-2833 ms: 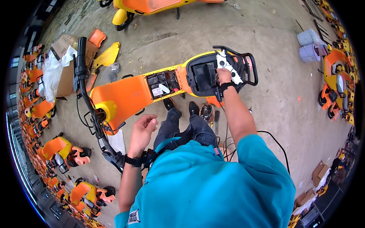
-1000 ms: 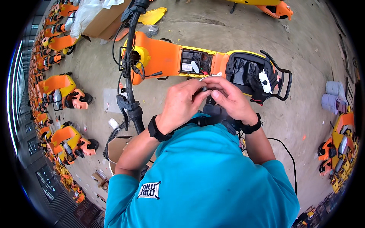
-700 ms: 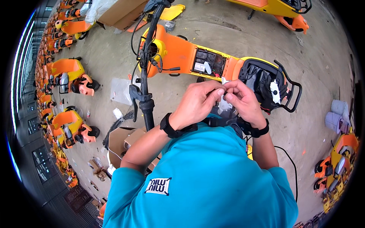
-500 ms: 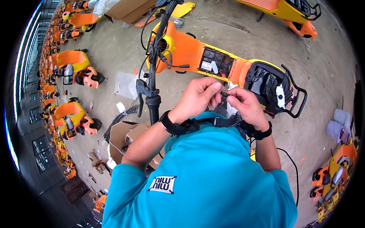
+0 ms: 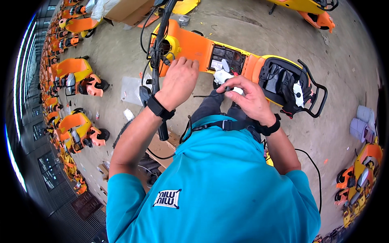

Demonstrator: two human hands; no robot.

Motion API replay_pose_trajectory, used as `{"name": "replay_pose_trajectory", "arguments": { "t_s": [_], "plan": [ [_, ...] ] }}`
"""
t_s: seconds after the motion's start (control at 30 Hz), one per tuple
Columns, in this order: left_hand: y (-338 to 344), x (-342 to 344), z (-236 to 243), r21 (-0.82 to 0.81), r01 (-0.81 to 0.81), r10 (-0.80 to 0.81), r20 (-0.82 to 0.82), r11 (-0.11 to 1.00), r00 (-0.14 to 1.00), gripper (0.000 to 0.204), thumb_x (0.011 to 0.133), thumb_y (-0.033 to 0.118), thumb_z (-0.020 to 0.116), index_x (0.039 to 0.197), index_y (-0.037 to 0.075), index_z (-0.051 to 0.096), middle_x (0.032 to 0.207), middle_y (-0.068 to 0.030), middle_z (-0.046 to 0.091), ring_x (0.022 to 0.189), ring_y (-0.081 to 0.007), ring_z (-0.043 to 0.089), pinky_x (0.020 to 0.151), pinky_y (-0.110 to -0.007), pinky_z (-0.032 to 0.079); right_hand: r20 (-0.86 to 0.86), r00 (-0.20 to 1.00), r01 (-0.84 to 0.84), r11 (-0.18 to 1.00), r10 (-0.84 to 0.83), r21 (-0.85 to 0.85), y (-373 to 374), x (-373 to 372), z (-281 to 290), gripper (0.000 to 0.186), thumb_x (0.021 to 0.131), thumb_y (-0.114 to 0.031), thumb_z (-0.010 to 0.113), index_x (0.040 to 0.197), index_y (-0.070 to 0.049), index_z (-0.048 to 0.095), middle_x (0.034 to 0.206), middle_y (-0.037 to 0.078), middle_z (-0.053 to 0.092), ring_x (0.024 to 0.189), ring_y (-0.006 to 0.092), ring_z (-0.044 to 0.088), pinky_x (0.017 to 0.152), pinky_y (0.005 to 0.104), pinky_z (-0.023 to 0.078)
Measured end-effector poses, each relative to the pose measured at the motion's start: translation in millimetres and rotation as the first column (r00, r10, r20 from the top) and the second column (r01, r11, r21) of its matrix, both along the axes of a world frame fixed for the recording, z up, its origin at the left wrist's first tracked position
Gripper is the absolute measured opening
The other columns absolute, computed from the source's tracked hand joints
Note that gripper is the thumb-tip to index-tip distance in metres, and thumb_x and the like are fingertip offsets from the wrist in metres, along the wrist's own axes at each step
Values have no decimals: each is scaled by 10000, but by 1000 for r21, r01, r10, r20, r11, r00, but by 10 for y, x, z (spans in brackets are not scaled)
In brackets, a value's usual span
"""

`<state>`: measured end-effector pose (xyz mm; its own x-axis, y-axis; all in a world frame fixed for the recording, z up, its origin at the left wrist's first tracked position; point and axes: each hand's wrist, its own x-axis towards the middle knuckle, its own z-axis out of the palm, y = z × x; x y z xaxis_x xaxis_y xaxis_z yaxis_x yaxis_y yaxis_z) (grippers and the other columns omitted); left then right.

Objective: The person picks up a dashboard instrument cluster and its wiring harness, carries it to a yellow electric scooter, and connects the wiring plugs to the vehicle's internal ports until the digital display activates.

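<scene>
My left hand (image 5: pixel 178 81) is raised beside the black handlebar (image 5: pixel 165 29), back up, fingers curled near hanging cables (image 5: pixel 166 61); what they hold, if anything, is hidden. My right hand (image 5: pixel 245 97) pinches a small black part (image 5: pixel 228 88) between thumb and forefinger, with a thin black lead stretching leftward below it. A white crumpled piece (image 5: pixel 222 75) shows behind that hand. Beyond both hands lies the orange-and-yellow scooter (image 5: pixel 195 46), with an open floor compartment (image 5: pixel 227 56) holding dark components and a black seat compartment (image 5: pixel 275 79) with a white piece (image 5: pixel 298 94) on it.
Partly built scooters line the left (image 5: pixel 72 68), far right (image 5: pixel 362 166) and top right (image 5: pixel 316 18). A cardboard box (image 5: pixel 125 10) and yellow panel (image 5: pixel 186 7) lie at the back, clear plastic sheet (image 5: pixel 131 91) on the concrete floor, purple rolls (image 5: pixel 358 129) at right.
My left hand has parted from my right and moved up and left to the cables by the handlebar. My right hand still pinches the dark part, slightly higher.
</scene>
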<state>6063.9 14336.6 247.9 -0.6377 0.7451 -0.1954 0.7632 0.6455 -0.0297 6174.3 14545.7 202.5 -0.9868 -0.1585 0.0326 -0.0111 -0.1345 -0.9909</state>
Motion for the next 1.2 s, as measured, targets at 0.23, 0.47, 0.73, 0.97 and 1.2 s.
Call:
{"name": "replay_pose_trajectory", "arguments": {
  "t_s": [0.23,0.47,0.73,0.97,1.2],
  "plan": [
    [-116,-154,86,39,-28,19,207,999,978,128,827,24,601,943,9,655,840,-116,600,904,-302,558,809,-411,451,-28,999,21,1000,-21,-11,-2,-71,96,172,866,-54,658,1037,-51,646,1007,49,703,964,175,657,873,308,499],
    [-181,-320,366,209,-157,77,346,965,935,166,825,34,641,988,10,622,882,-140,650,869,-314,608,779,-393,483,-11,1000,13,998,-12,59,-8,-230,50,194,860,-110,692,1043,-59,659,991,54,702,913,181,664,825,298,511],
    [-368,-438,270,375,-381,60,642,845,764,164,842,-22,616,1006,-22,612,876,-148,648,776,-302,649,695,-358,509,-29,999,25,967,-19,254,-133,-533,120,182,827,-148,730,955,-29,675,853,82,671,765,210,660,676,289,502],
    [-461,-548,232,486,-309,-70,616,818,784,194,832,-21,640,1027,-18,634,866,-144,651,762,-273,658,692,-354,512,-49,999,30,958,-17,285,-324,-804,123,191,820,-132,731,963,-22,669,827,101,653,745,223,640,659,306,487],
    [-509,-622,208,462,-380,-53,688,801,724,192,841,-21,635,1032,-10,639,836,-139,645,673,-234,646,644,-339,515,-15,999,-28,949,34,314,-413,-973,106,184,809,-109,730,955,-17,668,847,119,659,759,249,643,675,307,491]
  ]
}}
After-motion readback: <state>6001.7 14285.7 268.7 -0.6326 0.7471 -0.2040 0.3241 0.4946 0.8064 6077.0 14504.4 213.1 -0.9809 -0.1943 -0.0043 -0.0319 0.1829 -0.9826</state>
